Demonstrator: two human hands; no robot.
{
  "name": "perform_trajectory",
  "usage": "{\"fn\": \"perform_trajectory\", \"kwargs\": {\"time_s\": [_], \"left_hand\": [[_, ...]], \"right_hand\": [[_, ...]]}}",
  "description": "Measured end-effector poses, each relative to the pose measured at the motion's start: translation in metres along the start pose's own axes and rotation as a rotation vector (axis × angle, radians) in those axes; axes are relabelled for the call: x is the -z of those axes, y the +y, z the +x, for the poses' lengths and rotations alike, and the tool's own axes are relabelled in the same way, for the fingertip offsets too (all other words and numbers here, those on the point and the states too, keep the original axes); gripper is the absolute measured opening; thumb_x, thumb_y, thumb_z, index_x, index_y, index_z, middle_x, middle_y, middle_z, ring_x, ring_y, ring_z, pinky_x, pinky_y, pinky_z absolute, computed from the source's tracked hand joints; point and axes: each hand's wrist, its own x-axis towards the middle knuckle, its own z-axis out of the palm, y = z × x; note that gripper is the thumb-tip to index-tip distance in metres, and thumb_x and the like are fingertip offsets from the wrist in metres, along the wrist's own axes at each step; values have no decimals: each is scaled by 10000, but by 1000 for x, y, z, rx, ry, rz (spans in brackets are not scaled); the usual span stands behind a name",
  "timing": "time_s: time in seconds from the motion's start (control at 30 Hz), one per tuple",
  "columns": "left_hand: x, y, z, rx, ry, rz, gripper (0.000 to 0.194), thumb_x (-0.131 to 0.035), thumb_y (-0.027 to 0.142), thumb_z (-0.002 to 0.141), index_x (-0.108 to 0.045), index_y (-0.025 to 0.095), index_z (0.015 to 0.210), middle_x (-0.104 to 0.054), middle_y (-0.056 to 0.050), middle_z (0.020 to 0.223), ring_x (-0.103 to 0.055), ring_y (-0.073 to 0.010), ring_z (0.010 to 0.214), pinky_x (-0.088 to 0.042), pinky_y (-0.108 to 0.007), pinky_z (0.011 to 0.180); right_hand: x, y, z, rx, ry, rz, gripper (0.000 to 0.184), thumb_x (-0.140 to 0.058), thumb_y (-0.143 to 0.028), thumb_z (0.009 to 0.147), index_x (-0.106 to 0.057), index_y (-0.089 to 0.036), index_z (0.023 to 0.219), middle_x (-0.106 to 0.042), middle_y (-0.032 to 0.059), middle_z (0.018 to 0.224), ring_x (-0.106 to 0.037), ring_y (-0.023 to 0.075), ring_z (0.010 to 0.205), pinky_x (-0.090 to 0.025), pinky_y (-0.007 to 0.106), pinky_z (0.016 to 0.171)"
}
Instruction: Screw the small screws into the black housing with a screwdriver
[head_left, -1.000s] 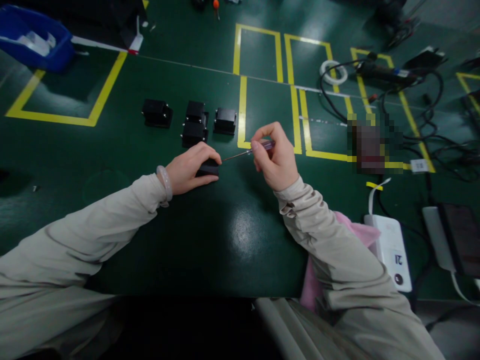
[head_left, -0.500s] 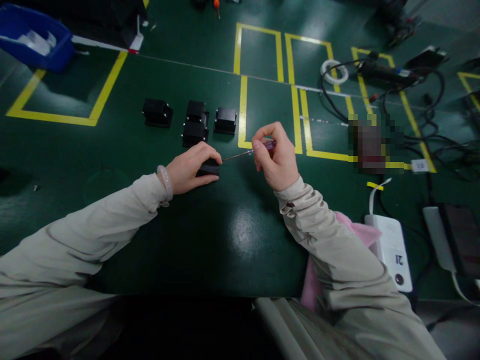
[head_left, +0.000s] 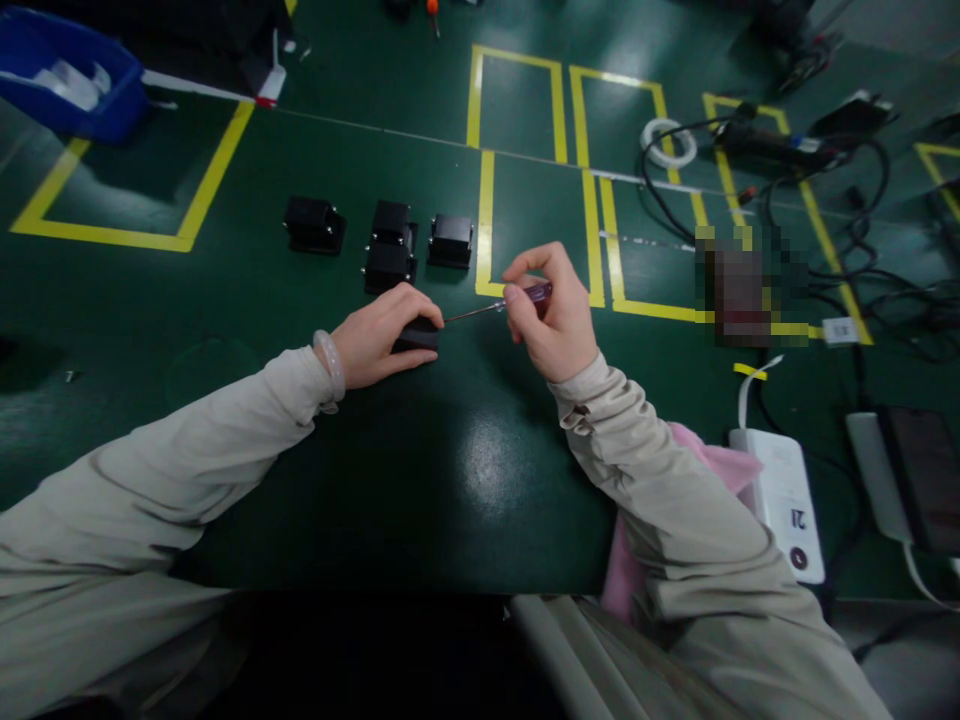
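My left hand (head_left: 386,333) is closed around a small black block-shaped part (head_left: 417,338), fingers over its top and thumb along its near side. In my right hand (head_left: 551,315) is a screwdriver (head_left: 536,294) with a dark purple handle, held between thumb and fingers. Its thin shaft points left, and the tip meets the right end of the black part by my left fingertips. The exact contact is too small to make out. Beyond my left hand stand several similar black parts with shiny screws: one at left (head_left: 313,225), two close together (head_left: 390,262), and one at right (head_left: 451,241).
Yellow tape frames (head_left: 486,220) mark the green table. A blue bin (head_left: 112,105) stands at the far left. To the right lie a white tape roll (head_left: 668,143), black cables (head_left: 847,270), a white power bank (head_left: 784,510) and a pink cloth (head_left: 709,455) beside my right sleeve.
Almost nothing differs. Both hands keep their places, with the screwdriver tip still at the black part; my right fingers have shifted very slightly on the handle.
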Motion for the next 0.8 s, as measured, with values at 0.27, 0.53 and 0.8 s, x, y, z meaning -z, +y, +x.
{"fn": "perform_trajectory", "kwargs": {"time_s": [0.27,0.53,0.8], "left_hand": [[0,-1,0,-33,10,6,284,-635,334,935,-572,176,1162,-609,-79,1142,-604,-225,1080,-525,-380,956],[1,0,0,9,-12,5,290,-632,345,928,-573,183,1161,-605,-79,1154,-599,-228,1089,-518,-379,962],[0,0,0,-18,7,11,281,-627,341,933,-575,177,1155,-611,-84,1142,-606,-227,1077,-523,-374,945]], "right_hand": [[0,-3,1,20,-10,44,285,-538,-491,982,-514,-215,918,-543,-18,811,-505,95,693,-475,275,667],[0,-5,1,38,-5,63,294,-547,-490,983,-516,-212,893,-544,-12,826,-512,95,706,-468,284,681],[0,0,0,39,-13,63,255,-542,-477,985,-483,-232,1020,-456,-55,721,-474,97,618,-467,284,624]]}}
